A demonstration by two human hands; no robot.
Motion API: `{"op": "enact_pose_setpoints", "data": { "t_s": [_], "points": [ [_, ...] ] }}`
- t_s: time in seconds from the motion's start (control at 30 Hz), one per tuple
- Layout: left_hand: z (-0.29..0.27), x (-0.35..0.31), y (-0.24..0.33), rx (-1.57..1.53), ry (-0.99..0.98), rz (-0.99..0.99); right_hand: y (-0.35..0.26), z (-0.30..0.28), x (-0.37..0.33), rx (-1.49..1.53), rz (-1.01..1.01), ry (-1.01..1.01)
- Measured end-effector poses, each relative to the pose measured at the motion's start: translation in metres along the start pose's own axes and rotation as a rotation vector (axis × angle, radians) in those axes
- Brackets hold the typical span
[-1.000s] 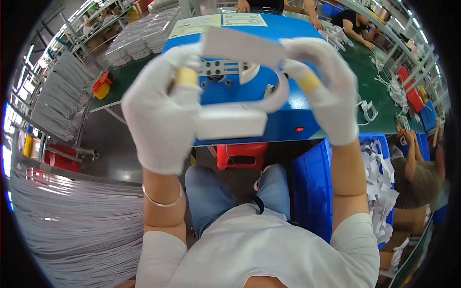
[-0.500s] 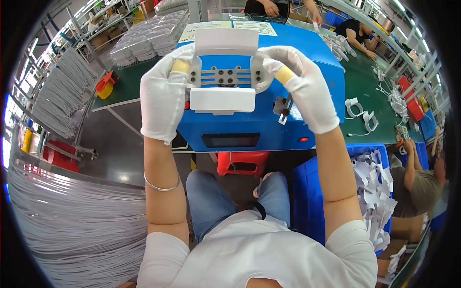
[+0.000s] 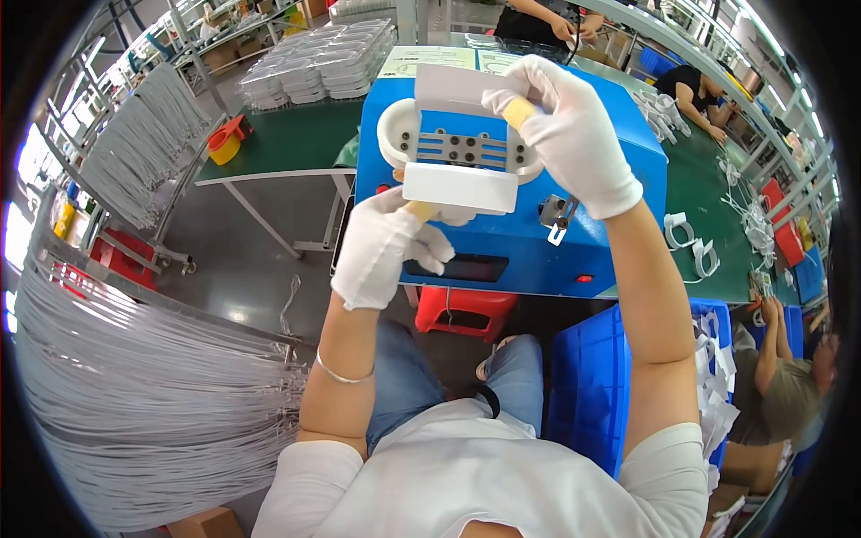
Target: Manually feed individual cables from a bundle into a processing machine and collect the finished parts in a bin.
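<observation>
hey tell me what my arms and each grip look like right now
Your left grip and right grip wear white gloves, each with a yellow band on one digit. A thin silvery bracelet circles the left forearm; the right forearm is bare. The sleeves are white and short.

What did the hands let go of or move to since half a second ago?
The left hand has let go of the left side of the white loop and moved to its near flap. The right hand has left the loop's right side for the right end of the far flap. The loop stays over the blue machine.
</observation>
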State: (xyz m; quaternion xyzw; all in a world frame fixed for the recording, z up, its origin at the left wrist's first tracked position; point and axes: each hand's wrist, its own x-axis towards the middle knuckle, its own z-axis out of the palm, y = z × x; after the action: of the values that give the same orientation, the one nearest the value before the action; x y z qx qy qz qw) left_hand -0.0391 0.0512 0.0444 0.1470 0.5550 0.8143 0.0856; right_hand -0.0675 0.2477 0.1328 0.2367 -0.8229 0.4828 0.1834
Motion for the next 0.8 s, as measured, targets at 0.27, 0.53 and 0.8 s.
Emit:
{"op": "enact_pose_setpoints", "data": {
  "t_s": [0.27, 0.53, 0.8],
  "points": [
    [-0.008, -0.003, -0.004, 0.127, 0.074, -0.144, -0.022, 0.024, -0.032, -0.745, -0.743, 0.121],
    [-0.126, -0.067, 0.017, 0.776, 1.036, 0.704, -0.02, 0.044, -0.051, -0.491, -0.59, 0.055],
    [-0.249, -0.169, 0.133, 1.213, 1.925, 0.437, -0.024, 0.043, -0.047, -0.186, -0.236, 0.079]
  ]
}}
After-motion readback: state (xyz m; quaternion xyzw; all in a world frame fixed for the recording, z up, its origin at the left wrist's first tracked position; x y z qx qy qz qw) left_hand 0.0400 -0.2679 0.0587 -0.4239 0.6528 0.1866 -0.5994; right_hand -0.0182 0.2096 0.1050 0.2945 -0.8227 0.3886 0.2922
